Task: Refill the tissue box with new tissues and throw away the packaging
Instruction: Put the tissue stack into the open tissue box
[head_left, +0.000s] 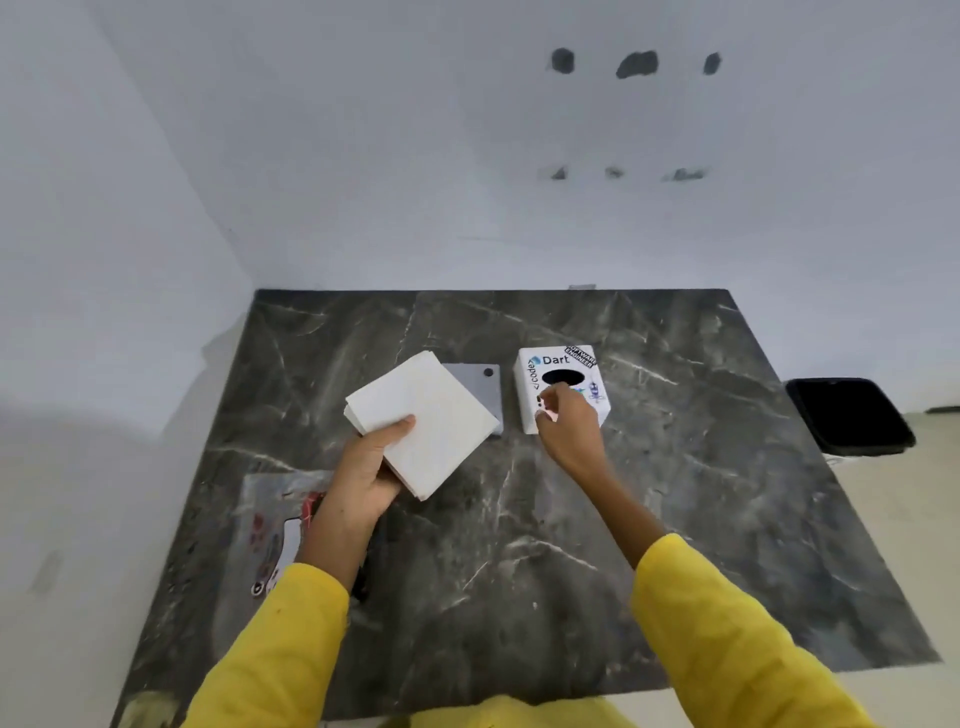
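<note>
While my left hand (371, 470) grips the stack of white tissues (422, 422) above the dark marble tabletop (519, 545), thumb on top, my right hand (569, 423) rests on the stickered tissue box (558, 384). Those fingers (545, 410) are curled together by its oval opening; the empty wrapper (270, 519) lies near my left sleeve.

Left hand (371, 467) grips tissue stack (423, 423); right hand (569, 421) touches tissue box (558, 387) on marble table (675, 493).

1. Tissue box (563, 384): white cube, stickered, dark oval opening on top, upright.
2. Tissue stack (421, 423): white, square, tilted, lifted left of the box.
3. Packaging (270, 525): clear printed wrapper, lying flat, well left and nearer than the box.
</note>
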